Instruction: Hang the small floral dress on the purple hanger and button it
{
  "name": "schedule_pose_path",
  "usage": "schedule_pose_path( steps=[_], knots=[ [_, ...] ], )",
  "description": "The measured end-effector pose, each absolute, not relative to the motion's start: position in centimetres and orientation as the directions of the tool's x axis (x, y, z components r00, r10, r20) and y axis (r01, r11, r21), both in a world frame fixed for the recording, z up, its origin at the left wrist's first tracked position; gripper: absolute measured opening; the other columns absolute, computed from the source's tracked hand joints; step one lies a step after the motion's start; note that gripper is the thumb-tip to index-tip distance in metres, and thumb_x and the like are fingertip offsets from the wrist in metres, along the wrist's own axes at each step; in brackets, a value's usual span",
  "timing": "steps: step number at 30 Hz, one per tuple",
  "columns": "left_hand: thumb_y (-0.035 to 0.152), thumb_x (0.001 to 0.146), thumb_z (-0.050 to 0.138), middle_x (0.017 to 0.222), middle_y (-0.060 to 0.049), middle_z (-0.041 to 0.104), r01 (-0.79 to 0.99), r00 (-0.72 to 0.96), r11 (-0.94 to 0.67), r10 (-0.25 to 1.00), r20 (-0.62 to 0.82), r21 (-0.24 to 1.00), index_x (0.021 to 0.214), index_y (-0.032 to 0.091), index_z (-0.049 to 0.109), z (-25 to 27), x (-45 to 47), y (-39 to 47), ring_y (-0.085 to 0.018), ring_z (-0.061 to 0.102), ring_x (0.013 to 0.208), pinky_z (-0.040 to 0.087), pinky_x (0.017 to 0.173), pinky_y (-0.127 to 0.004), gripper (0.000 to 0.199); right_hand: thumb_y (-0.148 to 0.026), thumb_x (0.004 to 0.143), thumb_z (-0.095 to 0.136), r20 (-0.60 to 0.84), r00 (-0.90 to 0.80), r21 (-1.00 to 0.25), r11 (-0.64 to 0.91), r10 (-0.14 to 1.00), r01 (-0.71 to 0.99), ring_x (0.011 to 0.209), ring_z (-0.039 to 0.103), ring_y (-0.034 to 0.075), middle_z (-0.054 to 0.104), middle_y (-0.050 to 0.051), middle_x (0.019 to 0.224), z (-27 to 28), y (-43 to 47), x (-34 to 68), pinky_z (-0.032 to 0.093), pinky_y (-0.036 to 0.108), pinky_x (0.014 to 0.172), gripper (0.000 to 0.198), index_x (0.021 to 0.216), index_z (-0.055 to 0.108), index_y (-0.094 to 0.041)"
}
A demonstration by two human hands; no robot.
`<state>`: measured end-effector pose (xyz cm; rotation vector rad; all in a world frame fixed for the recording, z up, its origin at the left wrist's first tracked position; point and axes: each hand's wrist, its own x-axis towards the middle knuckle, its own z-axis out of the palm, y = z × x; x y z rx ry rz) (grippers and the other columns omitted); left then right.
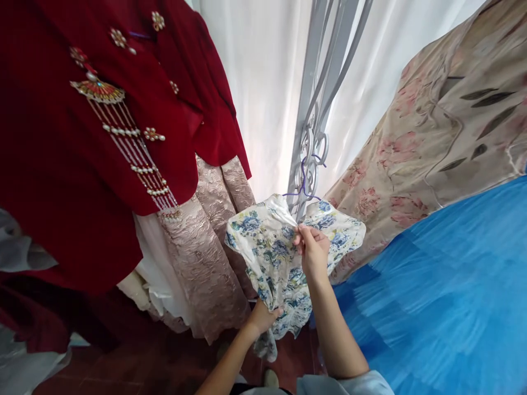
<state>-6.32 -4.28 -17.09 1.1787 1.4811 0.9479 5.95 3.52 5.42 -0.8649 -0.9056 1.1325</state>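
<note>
Floral garment (267,249), cream with blue flowers, hanging on a purple hanger (303,184) hooked to the grey metal scrollwork (310,142), between the red beaded jacket (102,137) and the beige flowered dress (432,142). Right hand (313,251) pinching the cloth at the neckline. Left hand (263,318) closed on the lower folds, seemingly near the hem. Blue fabric (444,307) just beside, at right.

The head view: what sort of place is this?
Probably a dress shop or costume room. A beaded red jacket and a floral gown hang beside a white curtain, and both hands hold a small floral dress on a hanger.
</note>
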Motion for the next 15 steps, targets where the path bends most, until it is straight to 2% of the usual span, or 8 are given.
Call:
schedule_pose_path(
  steps=[3,5,10,12,13,14,15],
  knots=[
    [0.027,0.06,0.082,0.129,-0.014,0.069,0.316,0.02,0.238,0.966,-0.257,0.919,0.123,0.016,0.067,-17.3,-6.4,-3.7,-0.034,0.047,0.14,0.025,0.124,-0.045,0.065,-0.045,0.073,0.076,0.22,0.192,-0.88,0.279,0.956,-0.385,0.033,0.035,0.005,0.059,-0.002,0.048,9.1,5.3,5.4,0.023,0.021,0.035,0.033,0.064,0.066,-0.015],
    [0.033,0.064,0.08,0.128,-0.015,0.069,0.312,0.064,0.247,0.958,-0.28,0.917,0.124,0.015,0.066,-17.9,-6.3,-3.4,-0.033,0.05,0.138,0.027,0.123,-0.044,0.064,-0.044,0.073,0.076,0.254,0.222,-0.861,0.325,0.941,-0.392,0.033,0.037,0.006,0.059,-0.003,0.047,10.3,5.9,5.0,0.023,0.021,0.034,0.032,0.064,0.065,-0.015],
    [0.054,0.057,0.085,0.118,-0.015,0.073,0.084,0.122,0.237,0.961,-0.246,0.968,0.118,0.018,0.067,-17.9,-8.8,-2.3,-0.037,0.06,0.125,0.039,0.115,-0.047,0.073,-0.046,0.079,0.073,0.292,0.235,-0.858,0.363,0.927,-0.363,0.035,0.039,0.007,0.056,-0.005,0.046,9.8,5.9,5.0,0.025,0.02,0.036,0.032,0.071,0.065,-0.016],
    [0.06,0.059,0.083,0.117,-0.014,0.072,-0.059,-0.034,0.179,0.983,-0.182,0.982,0.12,0.019,0.065,-15.7,-11.2,-1.2,-0.036,0.063,0.119,0.046,0.108,-0.048,0.076,-0.047,0.08,0.071,0.302,0.222,-0.863,0.365,0.927,-0.35,0.036,0.039,0.007,0.055,-0.005,0.047,8.9,5.5,5.1,0.028,0.02,0.038,0.032,0.073,0.062,-0.017],
    [0.063,0.061,0.08,0.117,-0.014,0.071,-0.092,-0.21,0.106,0.97,-0.123,0.99,0.12,0.02,0.064,-14.0,-12.5,-0.6,-0.035,0.063,0.119,0.047,0.107,-0.048,0.075,-0.047,0.08,0.071,0.307,0.216,-0.864,0.366,0.927,-0.345,0.037,0.04,0.007,0.055,-0.006,0.047,8.5,5.3,5.1,0.029,0.02,0.039,0.032,0.074,0.061,-0.018],
    [0.063,0.064,0.079,0.12,-0.013,0.068,-0.083,-0.397,-0.011,0.918,-0.023,0.996,0.121,0.02,0.062,-11.8,-13.6,0.0,-0.034,0.061,0.121,0.046,0.108,-0.048,0.073,-0.047,0.081,0.071,0.311,0.21,-0.866,0.368,0.927,-0.34,0.038,0.041,0.007,0.055,-0.006,0.048,8.2,5.1,5.1,0.03,0.02,0.04,0.031,0.076,0.06,-0.018],
    [0.06,0.073,0.074,0.128,-0.013,0.064,-0.008,-0.539,-0.167,0.831,0.137,0.986,0.126,0.021,0.059,-9.3,-14.6,0.6,-0.032,0.057,0.126,0.044,0.11,-0.047,0.067,-0.046,0.081,0.07,0.317,0.207,-0.866,0.371,0.926,-0.334,0.039,0.041,0.008,0.055,-0.006,0.048,8.0,4.9,5.1,0.031,0.02,0.041,0.03,0.078,0.059,-0.019]
  ],
)
